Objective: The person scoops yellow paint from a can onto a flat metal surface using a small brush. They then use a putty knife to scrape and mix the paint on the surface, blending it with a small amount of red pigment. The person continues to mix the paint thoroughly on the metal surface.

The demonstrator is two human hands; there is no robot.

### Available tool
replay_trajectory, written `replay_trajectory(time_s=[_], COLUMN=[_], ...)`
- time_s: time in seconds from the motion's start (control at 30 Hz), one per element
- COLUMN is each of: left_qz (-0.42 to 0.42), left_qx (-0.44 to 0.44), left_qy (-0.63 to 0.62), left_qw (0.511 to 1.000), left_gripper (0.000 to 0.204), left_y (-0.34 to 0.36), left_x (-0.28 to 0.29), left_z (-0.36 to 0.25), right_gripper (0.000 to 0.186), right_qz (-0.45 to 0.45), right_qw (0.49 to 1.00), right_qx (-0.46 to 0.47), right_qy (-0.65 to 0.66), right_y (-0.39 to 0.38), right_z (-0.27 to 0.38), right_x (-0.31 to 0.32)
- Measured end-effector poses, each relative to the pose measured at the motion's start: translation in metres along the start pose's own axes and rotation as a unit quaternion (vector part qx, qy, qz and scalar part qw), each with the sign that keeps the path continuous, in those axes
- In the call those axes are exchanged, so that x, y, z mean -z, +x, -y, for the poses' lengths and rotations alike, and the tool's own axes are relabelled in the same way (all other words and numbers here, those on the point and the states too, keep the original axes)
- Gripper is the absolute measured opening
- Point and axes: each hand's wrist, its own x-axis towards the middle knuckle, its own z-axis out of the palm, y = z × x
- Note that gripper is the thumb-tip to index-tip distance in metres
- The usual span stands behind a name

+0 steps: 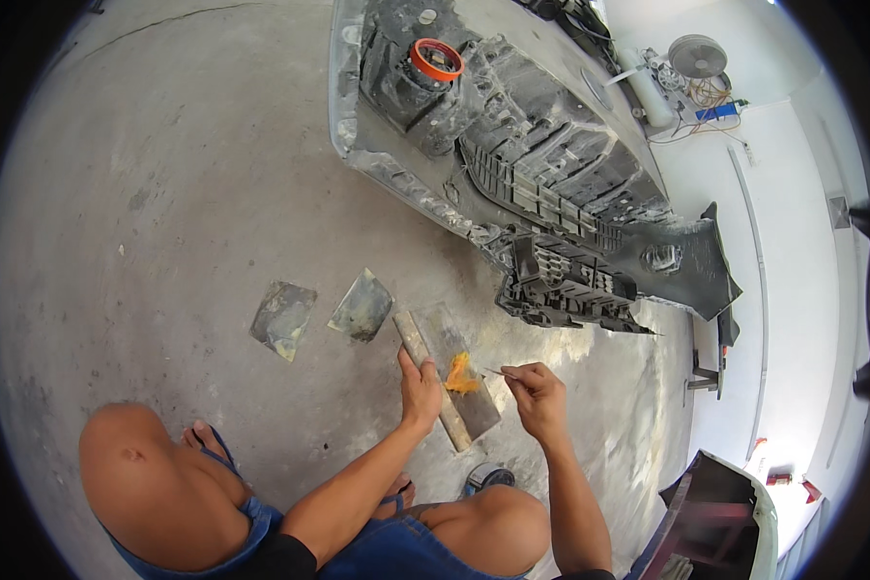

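Note:
My left hand (420, 389) grips the long wooden edge bar (412, 335) of a flat grey mixing board (479, 410). A smear of orange-yellow putty (462, 376) lies on the board. Just right of it, my right hand (537, 398) pinches a thin, narrow tool (498, 372) that points left toward the putty. The tool shows almost edge-on, so I cannot make out its exact kind. Left of the board, two worn, stained sheets (284, 317) lie on the floor. A round can (490, 476) stands beside my right knee.
Ahead, a large dark car bumper (561, 208) shows its inner side, with an orange-red ring (437, 60) resting on it. Another car panel (710, 517) is at lower right. A fan (697, 56) and cables stand near the white wall. My knees frame the concrete floor (164, 242).

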Motion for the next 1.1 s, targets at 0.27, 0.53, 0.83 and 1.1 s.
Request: replay_trajectory(time_s=[0.27,0.53,0.83,1.1], left_qz=[0.087,0.099,0.067,0.077], left_qx=[-0.240,-0.202,-0.091,-0.040], left_qy=[0.109,0.097,0.083,0.059], left_qw=[0.961,0.970,0.990,0.994], left_gripper=[0.060,0.056,0.058,0.055], left_y=[-0.030,-0.017,0.006,0.009], left_x=[-0.009,-0.004,0.005,0.002], left_z=[0.008,-0.007,-0.008,0.006], right_gripper=[0.015,0.027,0.045,0.040], right_qz=[-0.029,-0.019,0.189,0.236], right_qw=[0.821,0.978,0.910,0.929], right_qx=[-0.411,-0.048,0.299,0.187], right_qy=[0.396,0.202,-0.217,-0.214], right_y=[-0.017,0.044,0.050,0.038], right_z=[-0.011,0.030,0.034,0.030], right_x=[-0.046,-0.020,-0.001,0.003])
